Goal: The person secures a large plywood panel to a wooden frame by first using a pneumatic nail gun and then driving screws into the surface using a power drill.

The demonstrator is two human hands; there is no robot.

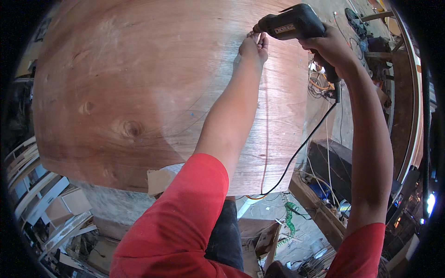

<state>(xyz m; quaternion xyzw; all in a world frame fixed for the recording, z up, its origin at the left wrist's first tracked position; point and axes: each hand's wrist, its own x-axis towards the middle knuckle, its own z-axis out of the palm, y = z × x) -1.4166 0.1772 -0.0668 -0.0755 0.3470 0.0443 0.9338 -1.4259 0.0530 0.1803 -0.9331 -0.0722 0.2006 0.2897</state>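
Note:
My right hand [336, 48] is wrapped round the handle of a black corded power drill [296, 22], raised over the far right part of a large plywood sheet [153, 83]. The drill's chuck points left and down toward the sheet. Close against the chuck, my left hand [255, 47] has its fingers curled together; whatever they pinch, if anything, is too small to make out. From the handle's base a black cord [309, 138] runs down across the sheet's right part to its near edge. A dark straight line [266, 120] runs along the sheet below my left hand.
A piece of cardboard [160, 180] lies at the sheet's near edge. Stacked wood offcuts [51, 204] stand at the lower left. A green coiled hose [290, 220], a wooden beam [320, 215] and tangled orange cables [319, 83] lie beyond the right and near edges.

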